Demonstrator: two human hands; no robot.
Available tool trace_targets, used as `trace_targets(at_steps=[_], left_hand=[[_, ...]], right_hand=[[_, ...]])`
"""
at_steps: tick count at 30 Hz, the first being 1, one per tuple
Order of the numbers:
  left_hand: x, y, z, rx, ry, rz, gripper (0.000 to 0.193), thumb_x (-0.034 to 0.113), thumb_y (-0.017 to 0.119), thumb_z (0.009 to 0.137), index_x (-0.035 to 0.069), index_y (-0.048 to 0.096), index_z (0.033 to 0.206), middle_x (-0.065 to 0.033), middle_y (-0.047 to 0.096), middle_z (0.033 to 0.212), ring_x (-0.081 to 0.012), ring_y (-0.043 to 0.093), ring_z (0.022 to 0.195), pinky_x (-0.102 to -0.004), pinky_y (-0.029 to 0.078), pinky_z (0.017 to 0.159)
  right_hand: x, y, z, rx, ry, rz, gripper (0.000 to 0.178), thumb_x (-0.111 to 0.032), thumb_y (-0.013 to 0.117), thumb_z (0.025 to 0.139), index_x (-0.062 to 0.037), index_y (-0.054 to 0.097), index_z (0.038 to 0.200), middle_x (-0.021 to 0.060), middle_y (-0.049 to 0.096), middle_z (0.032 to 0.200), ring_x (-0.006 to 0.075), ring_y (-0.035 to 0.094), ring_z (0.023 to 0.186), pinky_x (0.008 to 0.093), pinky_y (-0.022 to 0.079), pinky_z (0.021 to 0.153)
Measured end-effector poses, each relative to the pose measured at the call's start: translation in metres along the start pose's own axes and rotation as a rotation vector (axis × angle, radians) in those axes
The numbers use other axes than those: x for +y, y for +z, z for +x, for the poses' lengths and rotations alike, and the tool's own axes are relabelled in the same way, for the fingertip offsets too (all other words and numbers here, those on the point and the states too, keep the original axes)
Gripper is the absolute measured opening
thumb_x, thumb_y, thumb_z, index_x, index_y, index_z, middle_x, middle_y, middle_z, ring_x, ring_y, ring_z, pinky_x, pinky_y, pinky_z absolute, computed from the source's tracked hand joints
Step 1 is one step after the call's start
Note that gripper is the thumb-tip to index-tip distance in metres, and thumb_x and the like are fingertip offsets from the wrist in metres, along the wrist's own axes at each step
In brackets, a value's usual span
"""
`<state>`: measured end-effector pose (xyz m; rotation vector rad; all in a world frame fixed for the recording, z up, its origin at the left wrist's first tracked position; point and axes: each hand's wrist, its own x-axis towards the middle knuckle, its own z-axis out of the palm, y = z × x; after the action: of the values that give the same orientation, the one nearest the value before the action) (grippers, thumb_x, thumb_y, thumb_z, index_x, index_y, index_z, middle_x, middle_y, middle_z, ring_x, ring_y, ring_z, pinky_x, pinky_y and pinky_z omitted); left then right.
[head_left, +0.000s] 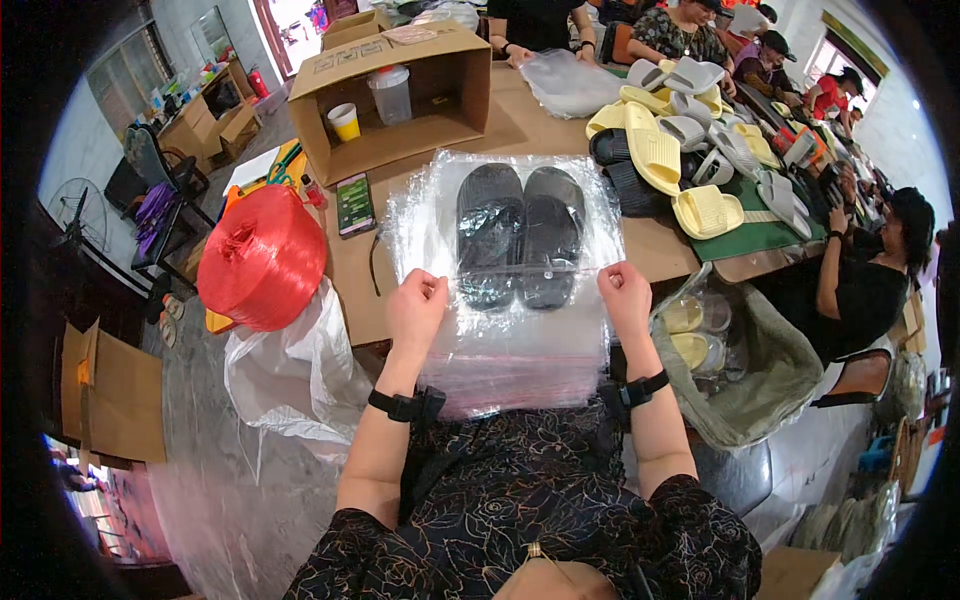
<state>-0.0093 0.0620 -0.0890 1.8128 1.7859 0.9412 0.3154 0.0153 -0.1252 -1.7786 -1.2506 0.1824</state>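
one patterned top [520, 500], two hands [418, 305] at one bag [521, 272], two black slippers [489, 225] inside

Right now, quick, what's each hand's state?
Left hand: closed, pinching the clear bag at its left side.
Right hand: closed, pinching its right side.

This was a packing workshop: people [680, 38] lined a long table [352, 285], loose slippers [655, 150] lay heaped on it, clear bags [510, 372] sat stacked, and a red twine roll [262, 258] and a carton [462, 108] stood near
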Motion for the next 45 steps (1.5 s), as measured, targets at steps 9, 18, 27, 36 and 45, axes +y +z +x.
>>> trace_targets(at_steps=[9, 18, 27, 36, 45], left_hand=[[0.035, 0.018, -0.027, 0.069, 0.758, 0.223, 0.047, 0.025, 0.058, 0.097, 0.01, 0.051, 0.141, -0.0113, 0.047, 0.151, -0.0368, 0.03, 0.146, -0.0515, 0.028, 0.117], [-0.005, 0.054, -0.016, -0.041, 0.658, 0.298, 0.052, 0.037, 0.047, 0.101, 0.016, 0.044, 0.149, -0.0098, 0.031, 0.161, -0.0369, 0.025, 0.149, -0.0538, 0.021, 0.119], [-0.005, 0.059, -0.017, -0.053, 0.658, 0.281, 0.054, 0.03, 0.05, 0.099, 0.01, 0.044, 0.149, -0.0121, 0.028, 0.162, -0.0382, 0.025, 0.149, -0.0536, 0.023, 0.118], [-0.006, 0.059, -0.013, -0.029, 0.648, 0.251, 0.054, 0.029, 0.05, 0.099, 0.01, 0.043, 0.149, -0.0124, 0.029, 0.162, -0.0381, 0.025, 0.148, -0.0532, 0.023, 0.118], [-0.013, 0.065, -0.009, -0.024, 0.653, 0.352, 0.06, 0.029, 0.054, 0.096, 0.013, 0.039, 0.152, -0.0108, 0.031, 0.161, -0.0378, 0.026, 0.149, -0.0531, 0.025, 0.119]], right_hand=[[-0.017, -0.006, -0.004, 0.151, -0.087, -0.119, 0.017, -0.024, 0.069, 0.083, -0.0077, 0.066, 0.082, 0.0129, 0.06, 0.06, 0.0365, 0.062, 0.06, 0.0463, 0.049, 0.059], [-0.1, -0.001, -0.033, 0.121, -0.573, 0.036, 0.034, -0.013, 0.073, 0.082, -0.007, 0.065, 0.115, 0.0135, 0.06, 0.127, 0.0356, 0.053, 0.124, 0.0467, 0.042, 0.104], [-0.074, 0.061, -0.056, -0.249, -0.616, -0.243, 0.061, -0.04, 0.057, 0.096, -0.0014, 0.048, 0.143, 0.0146, 0.044, 0.153, 0.032, 0.037, 0.144, 0.0478, 0.026, 0.119], [0.007, 0.01, -0.029, -0.156, -0.379, -0.481, 0.056, -0.032, 0.049, 0.101, -0.004, 0.041, 0.148, 0.0162, 0.034, 0.158, 0.0344, 0.029, 0.148, 0.0517, 0.018, 0.121], [-0.106, 0.068, -0.059, -0.316, -0.683, -0.141, 0.064, -0.039, 0.057, 0.095, -0.0013, 0.045, 0.145, 0.0179, 0.042, 0.153, 0.0348, 0.034, 0.145, 0.0499, 0.024, 0.119]])
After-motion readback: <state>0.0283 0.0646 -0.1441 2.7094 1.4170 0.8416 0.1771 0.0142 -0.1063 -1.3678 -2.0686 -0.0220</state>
